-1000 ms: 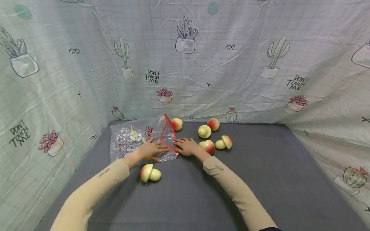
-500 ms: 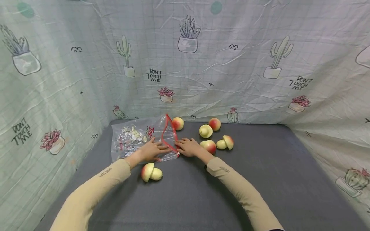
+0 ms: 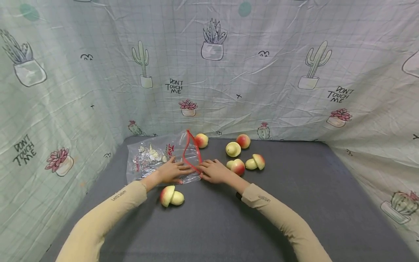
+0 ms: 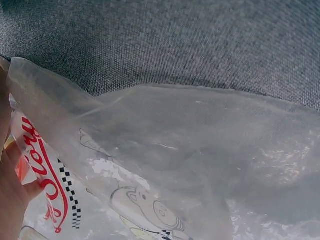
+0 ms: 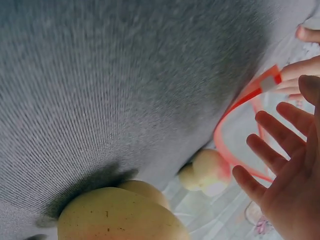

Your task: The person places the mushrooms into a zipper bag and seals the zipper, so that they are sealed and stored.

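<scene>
Furthest left: the clear plastic bag (image 3: 154, 154), flat on the dark grey table (image 3: 320, 203), about 11 o'clock from me (12 = dead ahead). Glare broke up its print; couldn't tell if anything was inside.

My left hand (image 3: 171, 171) lay on the bag's near right part, fingers straight and spread, so grip wide. It covered some of the red lettering. Left wrist view caught only a slice of it, cut off at 9 o'clock.

First mushroom piece (image 3: 171, 196) sat at that hand's 6 o'clock, near the bag.

The red edge (image 5: 254, 89) ran along the bag's 3 o'clock side. Second mushroom piece (image 3: 201, 140) was at the bag's 2 o'clock, partly hidden behind that edge.

My right hand (image 3: 212, 171) was beside the red edge, fingers extended and parted: wide too. Couldn't tell whether the fingertips touched it.

Between 1 and 3 o'clock of that hand: an end-on piece (image 3: 233, 149), a near piece (image 3: 237, 167), a far piece (image 3: 243, 141) showing only its cap, and a rightmost piece (image 3: 255, 162). Right wrist view had a big yellow cap (image 5: 120, 217) cropped at 6 o'clock; couldn't match it.

Dark item (image 3: 238, 196) at my right cuff: too small to identify.
</scene>
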The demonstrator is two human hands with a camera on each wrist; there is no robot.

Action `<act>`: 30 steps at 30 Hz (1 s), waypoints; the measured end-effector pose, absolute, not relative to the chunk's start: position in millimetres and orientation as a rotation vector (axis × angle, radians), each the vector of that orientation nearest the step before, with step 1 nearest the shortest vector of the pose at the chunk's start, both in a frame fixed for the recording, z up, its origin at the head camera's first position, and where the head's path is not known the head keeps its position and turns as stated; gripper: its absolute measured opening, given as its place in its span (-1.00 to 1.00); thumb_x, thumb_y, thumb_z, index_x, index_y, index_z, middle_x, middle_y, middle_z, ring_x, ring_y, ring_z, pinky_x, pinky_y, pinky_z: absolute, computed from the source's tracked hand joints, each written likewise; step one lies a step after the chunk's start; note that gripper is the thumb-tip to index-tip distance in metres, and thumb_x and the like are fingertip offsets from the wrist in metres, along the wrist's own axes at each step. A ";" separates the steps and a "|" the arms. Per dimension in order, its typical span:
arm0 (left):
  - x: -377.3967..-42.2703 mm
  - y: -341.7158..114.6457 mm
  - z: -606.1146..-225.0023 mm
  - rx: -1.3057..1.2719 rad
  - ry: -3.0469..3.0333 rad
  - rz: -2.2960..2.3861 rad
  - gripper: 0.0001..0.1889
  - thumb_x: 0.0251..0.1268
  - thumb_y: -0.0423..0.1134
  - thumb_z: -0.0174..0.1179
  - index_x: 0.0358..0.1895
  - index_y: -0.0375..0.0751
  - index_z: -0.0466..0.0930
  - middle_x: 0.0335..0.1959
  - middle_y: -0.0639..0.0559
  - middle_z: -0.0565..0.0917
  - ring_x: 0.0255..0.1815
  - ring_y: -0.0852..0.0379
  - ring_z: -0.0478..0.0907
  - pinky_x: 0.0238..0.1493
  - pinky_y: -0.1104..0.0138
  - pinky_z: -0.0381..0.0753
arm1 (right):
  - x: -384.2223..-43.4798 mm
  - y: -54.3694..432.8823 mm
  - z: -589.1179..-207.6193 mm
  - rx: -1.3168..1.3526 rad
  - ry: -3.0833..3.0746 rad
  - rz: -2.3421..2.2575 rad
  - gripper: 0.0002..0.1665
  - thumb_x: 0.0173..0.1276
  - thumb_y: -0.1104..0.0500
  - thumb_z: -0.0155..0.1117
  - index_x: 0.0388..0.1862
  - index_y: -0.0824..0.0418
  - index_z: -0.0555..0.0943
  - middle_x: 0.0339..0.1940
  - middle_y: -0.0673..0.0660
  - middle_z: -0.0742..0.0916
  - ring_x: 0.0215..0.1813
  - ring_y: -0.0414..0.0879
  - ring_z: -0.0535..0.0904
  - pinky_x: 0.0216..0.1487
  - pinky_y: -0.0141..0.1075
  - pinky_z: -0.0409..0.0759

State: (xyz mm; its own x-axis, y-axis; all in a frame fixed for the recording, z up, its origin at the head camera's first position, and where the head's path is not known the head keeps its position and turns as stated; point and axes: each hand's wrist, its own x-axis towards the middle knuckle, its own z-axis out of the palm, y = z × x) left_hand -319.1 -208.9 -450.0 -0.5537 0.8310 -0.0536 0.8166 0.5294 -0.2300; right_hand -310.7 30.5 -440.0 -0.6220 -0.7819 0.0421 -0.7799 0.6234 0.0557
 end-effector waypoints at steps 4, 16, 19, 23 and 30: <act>-319.5 -208.9 -451.2 -1.445 -2.685 0.378 -0.31 0.12 0.17 0.00 0.34 0.08 0.12 0.28 0.02 0.35 0.23 -0.09 0.34 0.11 -0.21 0.20 | -301.9 31.3 -437.2 1.388 -2.710 -0.052 -0.48 0.33 -0.05 -0.03 0.23 0.08 0.36 0.18 0.03 0.51 0.24 -0.05 0.35 0.13 -0.06 0.35; -318.1 -208.2 -449.7 -1.415 -2.693 0.451 -0.33 0.10 0.17 0.03 0.32 0.10 0.17 0.28 0.04 0.35 0.24 -0.06 0.34 0.14 -0.22 0.16 | -278.4 29.5 -436.0 1.500 -2.560 -0.079 -0.45 0.28 -0.05 0.04 0.24 0.08 0.34 0.18 0.01 0.52 0.18 -0.11 0.40 0.05 -0.12 0.40; -317.4 -208.6 -450.3 -1.416 -2.685 0.451 -0.33 0.10 0.17 0.04 0.32 0.10 0.17 0.27 0.04 0.36 0.23 -0.07 0.34 0.14 -0.22 0.17 | -271.2 27.8 -434.8 1.534 -2.523 -0.070 -0.46 0.28 -0.04 0.05 0.22 0.08 0.36 0.17 0.01 0.52 0.18 -0.12 0.41 0.03 -0.15 0.41; -315.6 -210.0 -451.7 -1.407 -2.693 0.462 -0.32 0.10 0.17 0.04 0.32 0.11 0.16 0.27 0.03 0.36 0.24 -0.07 0.34 0.14 -0.21 0.18 | -261.5 22.9 -434.9 1.586 -2.484 -0.079 -0.44 0.28 -0.06 0.05 0.24 0.07 0.33 0.20 0.00 0.50 0.21 -0.12 0.39 -0.01 -0.17 0.43; -318.1 -208.4 -450.1 -1.417 -2.669 0.467 -0.34 0.12 0.13 0.07 0.32 0.12 0.17 0.28 0.04 0.34 0.23 -0.07 0.35 0.13 -0.20 0.21 | -246.9 10.7 -433.7 1.657 -2.378 -0.102 -0.40 0.27 -0.08 0.04 0.28 0.04 0.29 0.28 -0.01 0.42 0.27 -0.10 0.34 0.11 -0.15 0.39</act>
State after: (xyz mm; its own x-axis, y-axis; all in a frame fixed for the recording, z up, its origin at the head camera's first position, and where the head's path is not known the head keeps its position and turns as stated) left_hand -318.1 -208.4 -450.1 -0.5676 0.8205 -0.0679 0.7948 0.5246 -0.3052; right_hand -246.9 10.7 -433.7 -0.3279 -0.9317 0.1564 -0.9148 0.3544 0.1937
